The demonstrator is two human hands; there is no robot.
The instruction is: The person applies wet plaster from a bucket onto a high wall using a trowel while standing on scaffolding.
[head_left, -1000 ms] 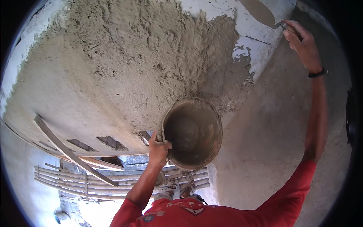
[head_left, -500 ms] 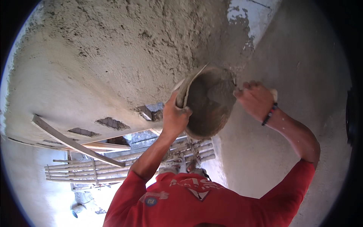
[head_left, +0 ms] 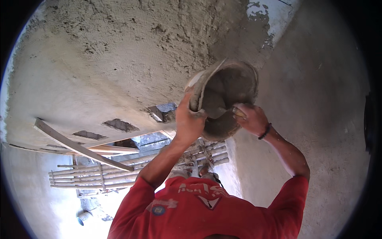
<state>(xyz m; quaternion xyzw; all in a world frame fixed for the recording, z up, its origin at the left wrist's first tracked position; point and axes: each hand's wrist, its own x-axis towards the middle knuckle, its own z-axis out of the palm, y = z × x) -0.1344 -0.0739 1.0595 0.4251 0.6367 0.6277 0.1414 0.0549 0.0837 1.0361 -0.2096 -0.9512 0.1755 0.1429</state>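
Note:
A round, mortar-caked basin point(head_left: 250, 71) is held up tilted before the wall, its mouth facing me. My left hand point(head_left: 191, 120) is closed on its left rim, thumb on the inner side. My right hand point(head_left: 253, 119) is closed round the light wooden handle of a trowel point(head_left: 239, 113) at the basin's lower right. The trowel's blade reaches inside, over the wet grey mortar point(head_left: 229, 85); its outline is hard to tell from the mortar.
Rough fresh plaster point(head_left: 131, 51) covers the wall ahead, with a bare whitish patch point(head_left: 274, 16) at top right. Rectangular holes point(head_left: 121, 125) run low along it. A wooden batten point(head_left: 79, 147) leans at left. Pole scaffolding point(head_left: 119, 175) lies below, around my feet.
My right hand has come down and left from the basin's right side, bringing the trowel into its mouth. The basin has shifted slightly up and right with my left hand.

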